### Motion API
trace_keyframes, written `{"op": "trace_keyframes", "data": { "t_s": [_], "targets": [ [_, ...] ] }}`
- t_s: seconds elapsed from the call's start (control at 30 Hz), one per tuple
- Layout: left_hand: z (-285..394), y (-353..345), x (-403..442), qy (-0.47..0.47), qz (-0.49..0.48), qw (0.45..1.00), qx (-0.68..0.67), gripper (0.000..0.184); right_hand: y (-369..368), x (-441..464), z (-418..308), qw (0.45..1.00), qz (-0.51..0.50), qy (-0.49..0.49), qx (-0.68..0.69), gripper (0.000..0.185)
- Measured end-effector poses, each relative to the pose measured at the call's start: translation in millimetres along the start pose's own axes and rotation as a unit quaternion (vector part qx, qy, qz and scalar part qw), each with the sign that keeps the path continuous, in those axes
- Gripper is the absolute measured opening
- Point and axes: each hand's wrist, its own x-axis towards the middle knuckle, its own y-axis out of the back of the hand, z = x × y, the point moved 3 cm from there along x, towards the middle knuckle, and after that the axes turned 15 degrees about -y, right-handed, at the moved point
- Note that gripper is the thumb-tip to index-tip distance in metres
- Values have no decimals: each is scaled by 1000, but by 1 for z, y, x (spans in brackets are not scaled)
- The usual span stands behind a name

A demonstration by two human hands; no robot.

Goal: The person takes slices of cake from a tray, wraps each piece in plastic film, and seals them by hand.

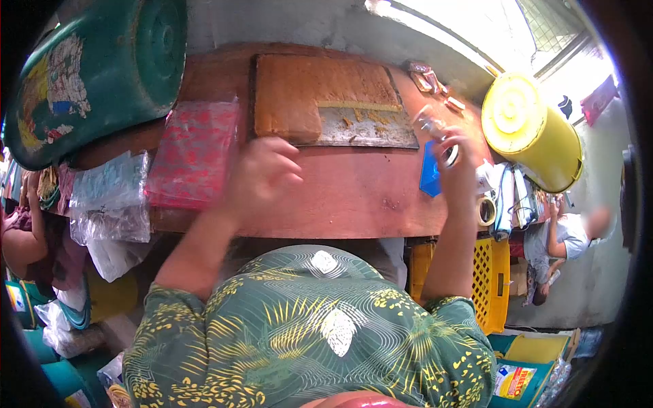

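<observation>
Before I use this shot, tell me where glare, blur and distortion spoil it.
Head view: the window at upper right is blown out to white; the left hand looks smeared, probably by motion; the right hand is soft too, its grip hard to read; strong wide-angle distortion shows in the dark, rounded corners and the bowed far edge of the table.

No wording can be read with certainty. A label (pixel 515 381) with bold red letters on yellow stands on the green container (pixel 543 389) at lower right, its word too small to spell out. The big green barrel (pixel 129 68) bears a torn label (pixel 64 78), illegible. At far left, a green tub (pixel 31 297) carries a small, unreadable label (pixel 15 297).
</observation>
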Motion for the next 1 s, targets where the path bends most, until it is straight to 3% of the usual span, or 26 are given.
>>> {"op": "trace_keyframes", "data": {
  "t_s": [0.03,0.1,0.2,0.3,0.4,0.53,0.63,0.73,0.83,0.93,1.0],
  "targets": [
    [-7,29,-5,59,10,997,44,28,20,12,-16,981,166,55,-85,22],
    [-35,79,-31,95,24,978,186,28,19,31,-20,982,188,29,-9,21],
    [-68,117,-81,162,-97,932,309,29,-45,45,-35,994,52,90,27,24],
    [-88,118,-111,312,-55,940,127,28,-141,37,-49,983,-181,16,19,31],
    [-84,116,-111,279,-47,948,143,30,-203,24,-61,971,-230,38,-57,55],
    [-67,117,-97,253,-73,943,203,32,-224,24,-70,973,-179,33,-143,68],
    [-81,117,-107,274,-37,949,150,29,-223,31,-58,977,-172,32,-125,71],
    [-63,113,-98,207,-71,954,206,25,-217,35,-52,969,-196,-7,-152,68],
    [-81,113,-108,206,-55,957,196,19,-223,32,-58,962,-217,-24,-161,61],
    [-98,117,-118,283,-49,953,97,14,-238,38,-48,957,-234,-83,-147,56],
    [-121,126,-130,266,-43,958,99,15,-231,41,-36,961,-218,-131,-110,55]
  ]
}}
